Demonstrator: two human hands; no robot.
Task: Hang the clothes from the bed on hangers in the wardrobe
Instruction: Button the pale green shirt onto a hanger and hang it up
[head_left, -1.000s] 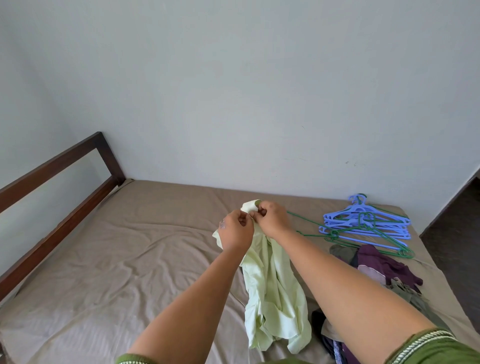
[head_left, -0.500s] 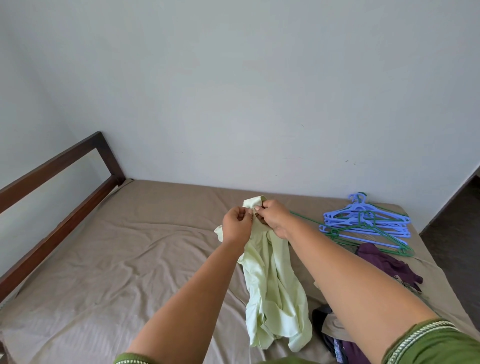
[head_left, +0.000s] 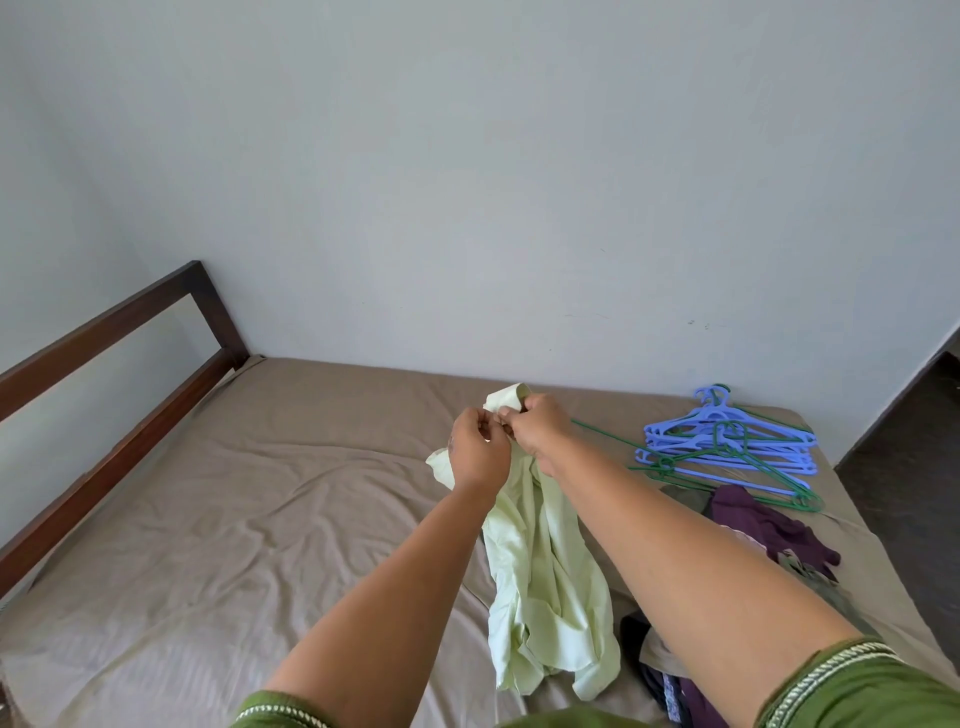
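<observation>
Hands raised together over the bed (head_left: 218, 519), both arms stretched forward. My left hand (head_left: 478, 452) and my right hand (head_left: 540, 431) sit side by side, nearly touching, each with fingers curled and pinching the top edge of a pale green garment (head_left: 550, 587). A folded bit of that cloth sticks up above my right hand's knuckles. Below my hands the garment hangs in loose folds — its lower end crumpled on the brown sheet near the bed's near edge.

Hangers (head_left: 727, 447) lie in a heap on the bed's far right corner, close to the wall (head_left: 467, 182): blue plastic ones stacked, thin green ones tangled through and beside them. One green wire arm reaches toward my right wrist.

Just nearer than the hangers lies a purple garment (head_left: 769, 525), with olive and dark clothes beside and below it, partly hidden by my right forearm.

Dark wooden headboard (head_left: 104, 364) runs along the bed's left side. Green sleeves with pale trim show at both my upper arms — bottom edge of view.
</observation>
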